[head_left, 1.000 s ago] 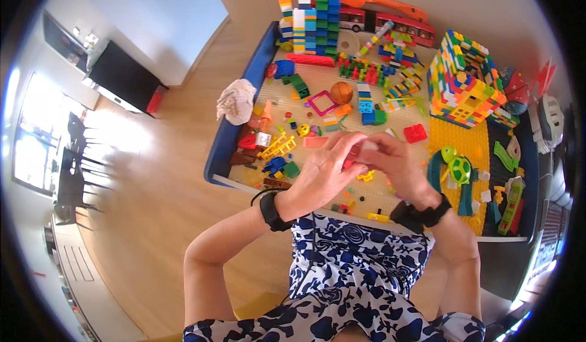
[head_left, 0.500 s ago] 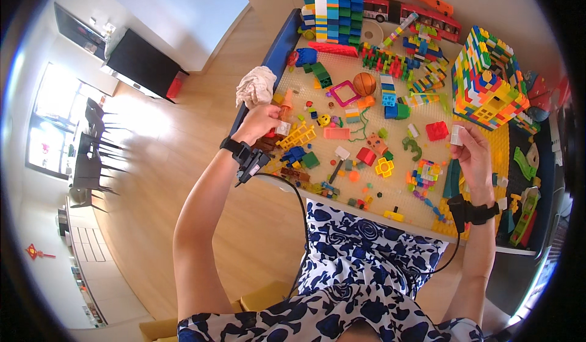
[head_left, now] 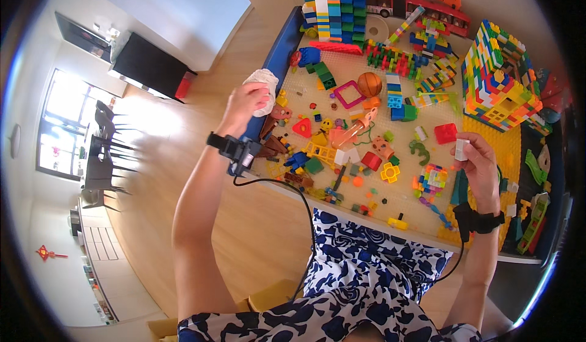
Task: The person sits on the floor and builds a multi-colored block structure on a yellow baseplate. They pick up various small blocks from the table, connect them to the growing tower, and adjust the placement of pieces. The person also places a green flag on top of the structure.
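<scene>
A crumpled white cloth point(head_left: 267, 79) is lying over the blue side wall point(head_left: 284, 49) of the play table at its left edge, and the left hand point(head_left: 244, 104) is covering its near, left part. The cloth is extending from under those fingers toward the far side and to the right; being bunched, it is showing no definite long axis. The left fingers are lying close together and bending over it, but I cannot tell whether they are gripping it or only touching. Well apart on the right, the right hand point(head_left: 482, 168) is pinching a small white block point(head_left: 461, 149) between thumb and fingers, its longer side running roughly away from the person. The block is hovering just beside a red block point(head_left: 445, 134), with a tall multicoloured brick house point(head_left: 499, 79) standing beyond the hand. Between the two hands, loose toys are crowding the tabletop: a translucent orange toy point(head_left: 354, 133) is lying aslant, a yellow frame point(head_left: 321, 152) is sitting nearer the person, and a small basketball point(head_left: 370, 84) is resting farther back. The blue wall is forming a raised barrier between the left hand and these toys, while a black cable point(head_left: 287, 186) is trailing from the left wrist toward the lap.
</scene>
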`<state>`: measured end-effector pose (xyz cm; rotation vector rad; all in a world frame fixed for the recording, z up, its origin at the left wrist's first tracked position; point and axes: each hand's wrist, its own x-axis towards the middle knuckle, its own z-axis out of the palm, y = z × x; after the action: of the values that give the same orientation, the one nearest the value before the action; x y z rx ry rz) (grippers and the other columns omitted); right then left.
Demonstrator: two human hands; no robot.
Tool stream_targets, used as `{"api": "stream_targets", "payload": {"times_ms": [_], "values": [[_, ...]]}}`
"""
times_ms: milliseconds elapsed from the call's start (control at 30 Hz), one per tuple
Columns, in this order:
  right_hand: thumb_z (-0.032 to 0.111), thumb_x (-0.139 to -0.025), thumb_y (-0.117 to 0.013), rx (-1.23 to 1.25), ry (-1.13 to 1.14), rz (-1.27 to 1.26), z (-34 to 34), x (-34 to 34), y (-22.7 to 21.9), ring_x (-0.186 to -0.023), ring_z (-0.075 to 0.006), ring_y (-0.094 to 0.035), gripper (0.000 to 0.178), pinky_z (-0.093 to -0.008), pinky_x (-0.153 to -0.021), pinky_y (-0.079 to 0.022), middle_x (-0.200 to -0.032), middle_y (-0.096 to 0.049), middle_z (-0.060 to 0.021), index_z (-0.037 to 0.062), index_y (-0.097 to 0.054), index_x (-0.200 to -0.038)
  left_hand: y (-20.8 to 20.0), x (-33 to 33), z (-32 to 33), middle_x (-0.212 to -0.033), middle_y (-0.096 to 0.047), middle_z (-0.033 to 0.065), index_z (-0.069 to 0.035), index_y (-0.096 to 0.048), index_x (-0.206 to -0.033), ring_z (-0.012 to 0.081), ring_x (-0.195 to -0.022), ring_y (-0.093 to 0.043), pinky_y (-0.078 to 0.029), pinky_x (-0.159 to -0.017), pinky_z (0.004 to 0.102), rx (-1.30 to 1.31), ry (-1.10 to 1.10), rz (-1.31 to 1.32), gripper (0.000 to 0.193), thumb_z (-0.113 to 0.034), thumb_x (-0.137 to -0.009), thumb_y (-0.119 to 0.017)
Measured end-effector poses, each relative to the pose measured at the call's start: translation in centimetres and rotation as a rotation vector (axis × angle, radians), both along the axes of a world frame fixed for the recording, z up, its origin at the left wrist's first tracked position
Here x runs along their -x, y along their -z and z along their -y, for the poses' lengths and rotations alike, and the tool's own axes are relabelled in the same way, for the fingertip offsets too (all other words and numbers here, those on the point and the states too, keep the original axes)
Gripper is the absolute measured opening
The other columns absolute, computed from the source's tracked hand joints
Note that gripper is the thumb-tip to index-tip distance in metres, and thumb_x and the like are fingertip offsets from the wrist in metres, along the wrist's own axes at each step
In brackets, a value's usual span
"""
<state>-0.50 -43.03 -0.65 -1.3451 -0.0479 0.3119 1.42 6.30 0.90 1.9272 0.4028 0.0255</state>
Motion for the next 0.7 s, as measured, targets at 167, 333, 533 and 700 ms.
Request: {"api": "stream_targets", "payload": {"times_ms": [167, 333, 533, 700], "values": [[0.018, -0.090, -0.054, 0.004, -0.049, -0.016, -0.2, 0.1, -0.3, -0.070, -0.0104, -0.058, 0.023, -0.0234, -0.062, -0.048, -0.085, -0.063, -0.0072, 0.0030, -0.059, -0.107, 0.5, -0.5, -2.7, -0.096, -0.063, 0.0094, 0.004, -0.058, -0.106, 0.0156, -0.083, -0.061, -0.051, -0.076, 0.0260, -0.026, 0.118, -0.134, 0.023, -0.010, -0.090, -0.051], [0.016, -0.089, -0.055, 0.049, -0.085, -0.051, -0.7, 0.2, -0.4, -0.071, -0.0110, -0.058, 0.022, -0.0237, -0.062, -0.047, -0.085, -0.063, -0.0070, 0.0030, -0.058, -0.107, 5.3, -2.9, 0.4, -0.094, -0.063, 0.0150, 0.007, -0.059, -0.095, 0.0260, -0.086, -0.063, -0.052, -0.073, 0.0330, -0.907, 0.566, 0.021, 0.018, 0.001, -0.081, -0.048], [0.012, -0.088, -0.054, 0.025, -0.071, -0.112, -0.3, 0.2, -0.3, -0.072, -0.0119, -0.060, 0.021, -0.0239, -0.064, -0.048, -0.086, -0.063, -0.0068, 0.0034, -0.058, -0.108, 9.4, -3.8, 1.6, -0.091, -0.062, 0.0175, 0.000, -0.067, -0.079, 0.0298, -0.086, -0.061, -0.053, -0.068, 0.0359, -1.625, 0.621, -0.008, 0.014, -0.006, -0.075, -0.055], [0.006, -0.089, -0.052, -0.005, -0.096, -0.080, 0.0, 0.6, -0.9, -0.077, -0.0140, -0.061, 0.020, -0.0271, -0.072, -0.051, -0.089, -0.061, -0.0058, 0.0011, -0.058, -0.107, 11.0, -5.3, 0.9, -0.075, -0.064, 0.0141, -0.007, -0.068, -0.075, 0.0267, -0.076, -0.063, -0.052, -0.066, 0.0368, -1.598, 0.520, 0.170, 0.014, -0.008, -0.073, -0.054]]}}
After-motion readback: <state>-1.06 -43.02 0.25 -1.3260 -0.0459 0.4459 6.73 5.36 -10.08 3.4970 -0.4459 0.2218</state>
